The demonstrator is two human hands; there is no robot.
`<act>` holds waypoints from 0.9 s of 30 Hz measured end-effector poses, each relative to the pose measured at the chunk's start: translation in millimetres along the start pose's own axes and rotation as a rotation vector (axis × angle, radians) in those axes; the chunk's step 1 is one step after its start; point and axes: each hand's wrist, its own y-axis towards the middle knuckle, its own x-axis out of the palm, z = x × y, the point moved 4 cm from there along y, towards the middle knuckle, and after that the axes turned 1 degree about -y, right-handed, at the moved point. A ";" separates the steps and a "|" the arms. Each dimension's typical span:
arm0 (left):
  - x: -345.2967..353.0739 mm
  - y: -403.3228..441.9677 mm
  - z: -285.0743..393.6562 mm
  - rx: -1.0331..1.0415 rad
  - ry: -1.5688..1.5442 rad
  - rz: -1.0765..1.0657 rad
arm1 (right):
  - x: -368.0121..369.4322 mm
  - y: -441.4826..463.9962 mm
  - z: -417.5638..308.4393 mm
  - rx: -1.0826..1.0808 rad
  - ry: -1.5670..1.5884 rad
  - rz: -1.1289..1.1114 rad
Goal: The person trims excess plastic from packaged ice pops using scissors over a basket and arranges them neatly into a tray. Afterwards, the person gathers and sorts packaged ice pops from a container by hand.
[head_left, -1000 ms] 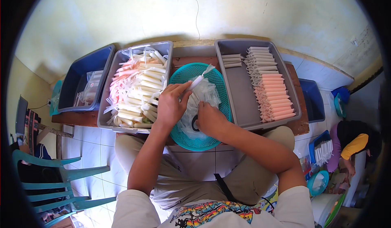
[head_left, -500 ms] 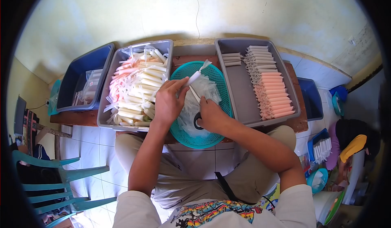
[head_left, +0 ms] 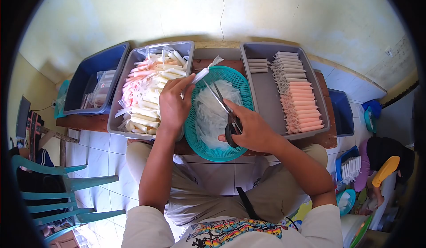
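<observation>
White plastic wraps a slim tube [head_left: 202,75] near the upper middle of the frame, gripped in the curled fingers of the left hand [head_left: 174,101], its twisted end sticking up. Just below, the right hand [head_left: 255,130] is half-closed on black-handled scissors [head_left: 226,108], blades spread; whether they touch the tube I can't tell. Beneath sits a turquoise basket [head_left: 246,88] of clear scraps [head_left: 213,128], with jumbled sticks [head_left: 148,104] left, stacked rows [head_left: 304,106] right.
</observation>
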 end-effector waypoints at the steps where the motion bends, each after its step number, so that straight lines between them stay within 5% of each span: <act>1: 0.0 0.2 -1.1 -0.002 0.003 -0.002 | -3.0 -0.4 -4.4 -0.001 0.004 -0.002; 27: 4.4 -8.9 2.4 0.082 0.022 -0.085 | 1.1 6.6 10.5 -0.006 0.213 0.049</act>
